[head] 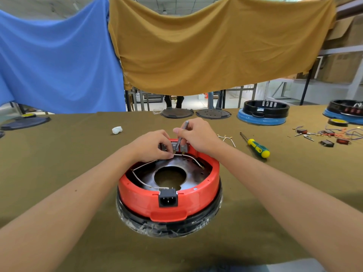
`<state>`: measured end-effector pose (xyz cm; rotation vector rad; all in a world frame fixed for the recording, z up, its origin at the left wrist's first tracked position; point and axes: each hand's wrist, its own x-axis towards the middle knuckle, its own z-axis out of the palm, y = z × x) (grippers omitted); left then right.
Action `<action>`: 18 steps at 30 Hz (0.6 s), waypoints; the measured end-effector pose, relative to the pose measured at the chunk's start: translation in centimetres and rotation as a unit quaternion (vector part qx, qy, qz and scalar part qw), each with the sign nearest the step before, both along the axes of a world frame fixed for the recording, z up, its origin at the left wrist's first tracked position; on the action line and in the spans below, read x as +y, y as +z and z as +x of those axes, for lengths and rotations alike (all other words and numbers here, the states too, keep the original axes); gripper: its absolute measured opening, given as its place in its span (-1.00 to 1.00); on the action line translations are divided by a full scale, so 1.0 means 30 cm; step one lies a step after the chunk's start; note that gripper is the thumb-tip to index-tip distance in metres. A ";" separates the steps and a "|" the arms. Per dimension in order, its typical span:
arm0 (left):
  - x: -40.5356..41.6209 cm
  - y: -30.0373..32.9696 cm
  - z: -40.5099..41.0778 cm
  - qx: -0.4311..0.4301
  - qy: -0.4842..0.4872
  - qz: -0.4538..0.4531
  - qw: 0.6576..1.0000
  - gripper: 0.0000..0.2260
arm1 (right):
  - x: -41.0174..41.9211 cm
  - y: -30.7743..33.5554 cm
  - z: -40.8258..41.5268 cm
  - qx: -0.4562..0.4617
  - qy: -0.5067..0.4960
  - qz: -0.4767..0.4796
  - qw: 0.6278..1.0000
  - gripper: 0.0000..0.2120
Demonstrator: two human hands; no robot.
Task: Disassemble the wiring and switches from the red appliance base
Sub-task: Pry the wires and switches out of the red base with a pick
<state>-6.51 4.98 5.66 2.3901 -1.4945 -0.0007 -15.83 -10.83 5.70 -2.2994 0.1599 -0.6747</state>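
Left hand (151, 146): curled over the far inner rim of the base, fingertips pinching the end of a white wire (146, 163) at its terminal.
Red appliance base (169, 201): middle of the table (59, 163), near the person, open side up on a black ring; black power socket (168, 198) faces the near side.
Switches (177, 147): grey housings seated in the far wall of the base, between the two hands; terminals partly hidden.
Right hand (196, 135): gripping a thin grey tool (181, 137), tip angled down onto a switch terminal.
Step in hand: apparently freeing a wire connector from a switch.
Next move: likely a steady pry with the tool while the left hand pulls the wire straight off; the other wires are still attached.
Right of base: loose white wires (226, 138), a yellow-green screwdriver (257, 147), removed switches and wiring (322, 135) further right.
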 end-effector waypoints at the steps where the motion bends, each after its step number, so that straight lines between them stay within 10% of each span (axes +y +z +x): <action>1: 0.000 0.001 -0.001 0.003 0.000 0.000 1.000 -0.87 | 0.000 0.001 0.002 0.003 0.001 0.010 1.000 -0.70; 18: 0.001 0.002 -0.004 0.008 -0.004 -0.007 1.000 -0.82 | 0.012 0.002 -0.009 -0.001 0.000 -0.023 1.000 -0.69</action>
